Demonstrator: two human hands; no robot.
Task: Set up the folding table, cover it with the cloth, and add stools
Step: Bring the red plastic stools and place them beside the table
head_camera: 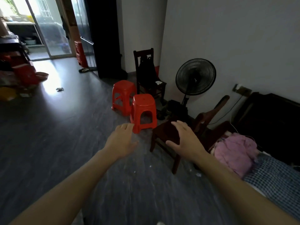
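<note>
Two stools: red, upright on the floor (pixel 65 143); nearer stool (pixel 143 109) just beside farther stool (pixel 124 95).
Direction: nearer stool lies ahead, between both hands.
Left hand (pixel 121 140): empty, fingers spread, likely closer to it.
Right hand (pixel 186 140): empty, spread, nearer the dark chair (pixel 164 132).

Home living rm: bed (pixel 276 177), standing fan (pixel 195 77), wooden chairs (pixel 149 73), sliding glass door (pixel 48 26).

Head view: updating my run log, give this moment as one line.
left hand: open, empty | right hand: open, empty | near red stool: upright, floor | far red stool: upright, floor
</note>
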